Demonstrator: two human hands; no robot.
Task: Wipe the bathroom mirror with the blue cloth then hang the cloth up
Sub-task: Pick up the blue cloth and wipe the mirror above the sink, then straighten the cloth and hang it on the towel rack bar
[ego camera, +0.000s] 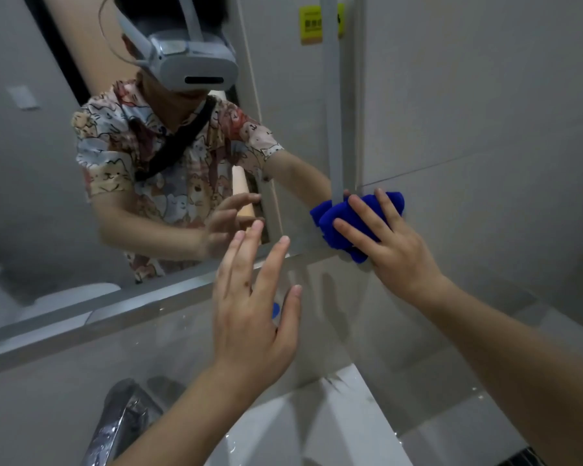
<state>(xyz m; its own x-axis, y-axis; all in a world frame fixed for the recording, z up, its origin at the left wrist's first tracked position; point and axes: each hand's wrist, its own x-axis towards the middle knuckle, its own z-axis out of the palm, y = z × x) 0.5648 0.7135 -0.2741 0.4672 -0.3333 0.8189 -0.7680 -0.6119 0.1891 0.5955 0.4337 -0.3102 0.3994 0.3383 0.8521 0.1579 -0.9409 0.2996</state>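
The bathroom mirror [48, 183] fills the upper left and reflects a person in a patterned shirt wearing a headset. My right hand [392, 243] presses the bunched blue cloth [344, 220] with spread fingers against the mirror's lower right corner, where the glass meets the grey frame. My left hand [254, 311] hovers open in front of the mirror's bottom edge, fingers straight and spread, holding nothing. Its reflection shows just above it in the glass.
A grey metal frame [115, 307] runs along the mirror's bottom and right side. Pale wall tiles [485, 112] lie to the right. A chrome tap [122, 422] and white basin [300, 428] sit below. A yellow sticker [312, 25] is stuck near the top.
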